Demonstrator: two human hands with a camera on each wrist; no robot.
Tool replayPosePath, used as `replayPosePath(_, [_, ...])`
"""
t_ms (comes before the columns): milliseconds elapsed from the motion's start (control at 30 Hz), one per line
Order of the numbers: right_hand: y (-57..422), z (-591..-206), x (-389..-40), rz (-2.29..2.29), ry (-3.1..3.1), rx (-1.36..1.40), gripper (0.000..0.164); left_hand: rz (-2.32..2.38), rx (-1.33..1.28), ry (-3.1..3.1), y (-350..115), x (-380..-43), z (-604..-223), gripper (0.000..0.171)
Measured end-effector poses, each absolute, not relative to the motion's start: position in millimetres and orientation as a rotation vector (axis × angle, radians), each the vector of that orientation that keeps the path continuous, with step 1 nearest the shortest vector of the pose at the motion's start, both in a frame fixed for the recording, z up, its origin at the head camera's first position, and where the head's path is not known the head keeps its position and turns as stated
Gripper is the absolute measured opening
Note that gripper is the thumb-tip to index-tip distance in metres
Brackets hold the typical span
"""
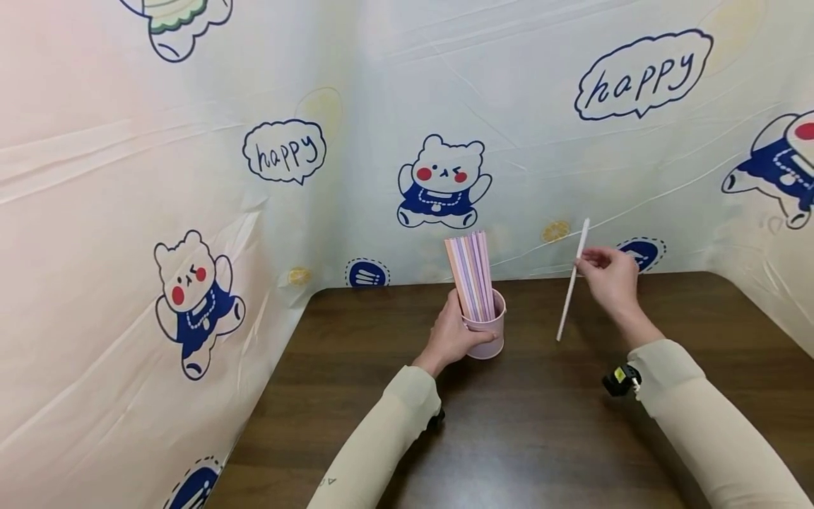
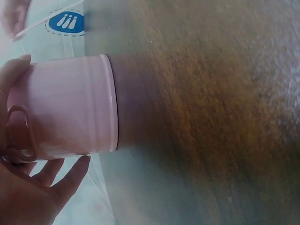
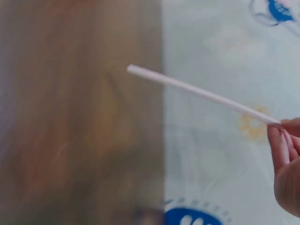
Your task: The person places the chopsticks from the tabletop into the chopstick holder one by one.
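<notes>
A pink cup (image 1: 488,346) stands upright near the far side of the table, holding a bunch of striped and pastel straws (image 1: 472,272). My left hand (image 1: 449,332) grips this cup from its left side, thumb across the front. In the left wrist view, fingers (image 2: 70,180) curl around the cup wall beside its looped handle (image 2: 31,133). To the right of the cup, my right hand (image 1: 613,279) pinches a single pale pink straw (image 3: 201,91) between thumb and fingertips. That straw slants, its lower end pointing down over the table and its upper end rising past the fingers.
The dark wooden table (image 1: 356,396) reaches back to a pale hanging sheet (image 1: 369,198) printed with cartoon bears and the word happy. More of the sheet hangs along the left and right sides. A black wrist camera (image 1: 620,382) sits by the right cuff.
</notes>
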State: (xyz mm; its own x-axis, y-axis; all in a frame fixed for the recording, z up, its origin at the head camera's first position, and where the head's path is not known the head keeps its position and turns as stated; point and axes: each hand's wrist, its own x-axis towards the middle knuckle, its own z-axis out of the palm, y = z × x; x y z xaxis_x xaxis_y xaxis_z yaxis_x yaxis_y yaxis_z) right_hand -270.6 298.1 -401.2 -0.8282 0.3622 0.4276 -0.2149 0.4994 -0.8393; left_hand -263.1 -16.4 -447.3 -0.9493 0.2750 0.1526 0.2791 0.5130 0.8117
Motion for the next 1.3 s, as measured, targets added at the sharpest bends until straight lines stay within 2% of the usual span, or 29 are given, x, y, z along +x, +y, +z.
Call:
replayPosePath(267, [260.9,-336.8,-274.8,1.896,-1.667,0.109,0.022,-1.468,-0.531,-2.694,-12.8,-270.0,-444.0,0.106])
replayPosePath(467, [222.8,-310.2,-265.9,1.769,-1.725,0.291,0.022,-1.474,-0.537,-2.698,-8.5,-269.1,-446.6,0.106])
replayPosePath(633, [200.6,-322.2,-254.6,1.497,-1.977,0.382,0.021,-1.483,-0.561,-2.715,-2.5,-262.3,-449.2,0.106])
replayPosePath(900, [203.1,-389.5,-277.3,1.309,-2.262,0.453,0.018,-1.431,-0.597,-2.732,0.1,-256.3,-443.2,0.109])
replayPosePath(1300, [210.7,-377.3,-276.2,1.380,-2.326,0.478,0.033,-1.474,-0.644,-2.675,-15.7,-262.7,-434.7,0.124])
